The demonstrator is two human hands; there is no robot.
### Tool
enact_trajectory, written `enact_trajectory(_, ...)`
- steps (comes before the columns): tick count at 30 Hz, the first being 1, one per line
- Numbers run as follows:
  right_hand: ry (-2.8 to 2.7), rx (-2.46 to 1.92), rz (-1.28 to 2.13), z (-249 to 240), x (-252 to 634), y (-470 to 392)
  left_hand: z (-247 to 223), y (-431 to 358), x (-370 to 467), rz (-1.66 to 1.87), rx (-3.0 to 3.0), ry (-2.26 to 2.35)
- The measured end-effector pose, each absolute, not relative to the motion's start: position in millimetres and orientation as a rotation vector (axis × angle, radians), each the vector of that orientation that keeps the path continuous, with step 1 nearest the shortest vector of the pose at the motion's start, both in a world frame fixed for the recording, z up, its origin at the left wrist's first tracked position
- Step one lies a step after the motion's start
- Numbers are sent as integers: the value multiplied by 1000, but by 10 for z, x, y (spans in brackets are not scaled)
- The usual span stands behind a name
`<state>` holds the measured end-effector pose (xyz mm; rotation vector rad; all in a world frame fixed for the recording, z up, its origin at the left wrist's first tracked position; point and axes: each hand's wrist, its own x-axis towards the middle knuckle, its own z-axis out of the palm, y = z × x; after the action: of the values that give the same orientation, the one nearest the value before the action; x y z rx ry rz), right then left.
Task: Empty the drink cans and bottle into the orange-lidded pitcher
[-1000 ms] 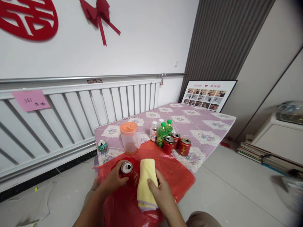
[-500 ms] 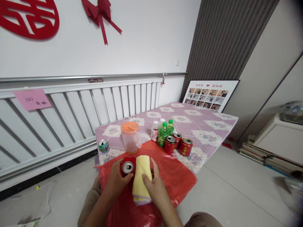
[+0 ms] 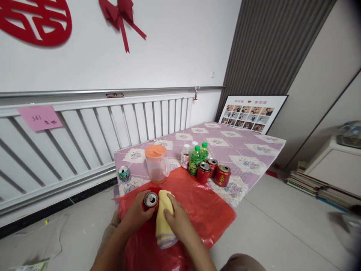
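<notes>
An opened dark red can (image 3: 151,200) stands upright on the red plastic sheet (image 3: 203,203), and my left hand (image 3: 137,213) is wrapped round its left side. My right hand (image 3: 178,218) grips a folded yellow cloth (image 3: 163,222) with a purple edge, thumb on top and fingers over its far right side. The cloth lies close against the can's right side. Part of the can is hidden by my left fingers.
Beyond the sheet stand a clear pitcher (image 3: 156,165) with an orange lid, several bottles (image 3: 194,161) and three red cans (image 3: 222,176). A green can (image 3: 124,175) is at the left table edge. The radiator (image 3: 135,122) runs behind.
My right hand has moved slightly left and closed further over the cloth, whose upper end is now bunched narrower and nearer the can. My left hand stays round the can.
</notes>
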<state>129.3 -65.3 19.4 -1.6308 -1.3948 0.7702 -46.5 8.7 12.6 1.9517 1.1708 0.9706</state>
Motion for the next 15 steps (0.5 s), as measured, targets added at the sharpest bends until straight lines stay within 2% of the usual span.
enact_trajectory(15,-1490,-1665,735,288,1306,-558,216,231,-567,740,2014,1037)
